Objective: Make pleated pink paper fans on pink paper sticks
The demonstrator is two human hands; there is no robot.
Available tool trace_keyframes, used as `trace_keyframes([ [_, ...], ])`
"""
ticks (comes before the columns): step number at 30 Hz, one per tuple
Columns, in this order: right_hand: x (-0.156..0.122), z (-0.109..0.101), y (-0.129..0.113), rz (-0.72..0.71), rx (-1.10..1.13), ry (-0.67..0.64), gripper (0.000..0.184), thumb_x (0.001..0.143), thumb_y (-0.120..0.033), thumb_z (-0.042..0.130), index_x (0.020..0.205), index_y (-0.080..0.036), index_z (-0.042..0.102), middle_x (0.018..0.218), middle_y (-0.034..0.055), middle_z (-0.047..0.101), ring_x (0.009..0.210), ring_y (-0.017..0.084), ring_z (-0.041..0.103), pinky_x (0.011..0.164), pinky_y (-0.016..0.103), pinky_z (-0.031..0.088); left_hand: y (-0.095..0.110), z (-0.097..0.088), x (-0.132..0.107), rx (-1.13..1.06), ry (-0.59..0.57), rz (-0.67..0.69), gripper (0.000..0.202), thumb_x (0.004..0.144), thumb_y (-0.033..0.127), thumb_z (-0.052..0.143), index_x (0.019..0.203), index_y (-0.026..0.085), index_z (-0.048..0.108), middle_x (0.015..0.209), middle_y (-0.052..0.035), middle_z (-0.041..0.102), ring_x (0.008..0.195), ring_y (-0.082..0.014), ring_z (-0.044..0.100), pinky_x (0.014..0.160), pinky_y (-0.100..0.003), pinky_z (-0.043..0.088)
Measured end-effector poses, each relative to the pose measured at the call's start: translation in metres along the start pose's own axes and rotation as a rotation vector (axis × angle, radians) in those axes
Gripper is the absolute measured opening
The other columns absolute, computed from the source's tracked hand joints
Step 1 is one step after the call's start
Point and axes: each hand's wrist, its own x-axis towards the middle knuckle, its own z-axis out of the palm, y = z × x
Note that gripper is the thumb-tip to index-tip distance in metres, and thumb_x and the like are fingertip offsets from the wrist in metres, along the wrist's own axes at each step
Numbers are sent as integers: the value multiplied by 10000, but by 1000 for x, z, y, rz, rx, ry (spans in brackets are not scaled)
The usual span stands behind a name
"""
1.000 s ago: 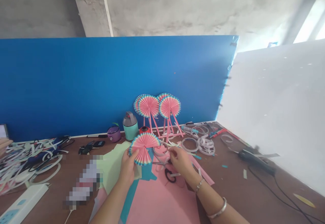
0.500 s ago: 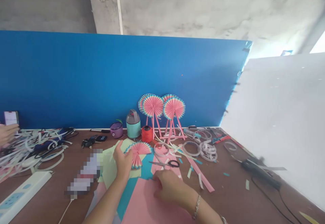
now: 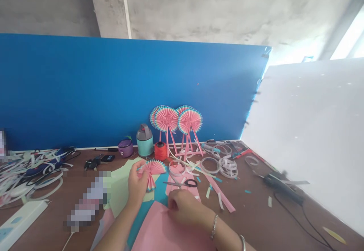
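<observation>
My left hand [image 3: 137, 184] pinches a pleated pink paper fan [image 3: 152, 170] with blue edges, holding it low over the coloured sheets. My right hand [image 3: 182, 206] rests with curled fingers on the top edge of a pink paper sheet [image 3: 165, 234]; what is under the fingers is hidden. Black-handled scissors [image 3: 183, 183] lie just beyond my right hand. Finished pink fans on stick handles [image 3: 178, 122] lean against the blue partition [image 3: 113, 91] at the back.
A red thread spool [image 3: 160, 151], teal bottle [image 3: 145, 140] and purple cup [image 3: 126, 148] stand at the back. Tape rings [image 3: 224, 163] and paper strips litter the right. A glue gun [image 3: 280, 184] with cord lies far right. A power strip [image 3: 19, 217] and tangled strips are left.
My left hand lowered the fan from a wider spread to a half-folded shape near the table. My right hand left the fan and came down onto the pink sheet.
</observation>
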Motion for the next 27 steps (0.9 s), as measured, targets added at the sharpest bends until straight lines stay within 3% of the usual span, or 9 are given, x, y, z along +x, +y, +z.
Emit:
trace_keyframes([
  [7,1,-13,0,44,-194,122,202,747,-78,473,873,-138,620,898,89,650,823,197,560,681,259,303,-2,4,-4,28,-108,88,255,752,276,485,973,198,585,1000,-79,664,954,-239,614,879,-414,467],
  [11,4,-17,2,78,-191,177,226,731,-69,486,856,-166,647,884,58,664,838,187,576,680,245,311,0,6,-7,75,-132,187,227,748,253,468,923,204,603,963,-66,674,927,-226,626,851,-389,487],
  [14,7,-24,10,239,-236,324,195,753,-96,486,817,-176,651,847,51,671,818,186,584,675,248,309,2,8,-10,96,-156,251,222,749,207,454,916,216,601,954,-53,669,938,-221,624,844,-388,491],
  [18,8,-38,31,412,-281,460,202,801,-114,440,853,-136,635,882,111,665,845,222,582,682,274,302,4,11,-15,131,-232,356,200,765,174,444,885,198,603,895,-60,674,890,-222,622,794,-381,497],
  [22,10,-39,46,416,-284,458,183,807,-138,458,806,-135,641,859,121,666,826,235,588,680,283,307,10,13,-20,178,-360,423,240,763,117,459,905,201,633,873,-50,683,875,-203,619,801,-343,482],
  [27,12,-20,48,277,-287,433,167,768,-287,544,849,-181,644,912,86,641,909,246,551,762,289,333,27,10,-32,281,-685,460,273,764,109,507,950,221,671,943,-50,695,950,-214,589,852,-341,445],
])
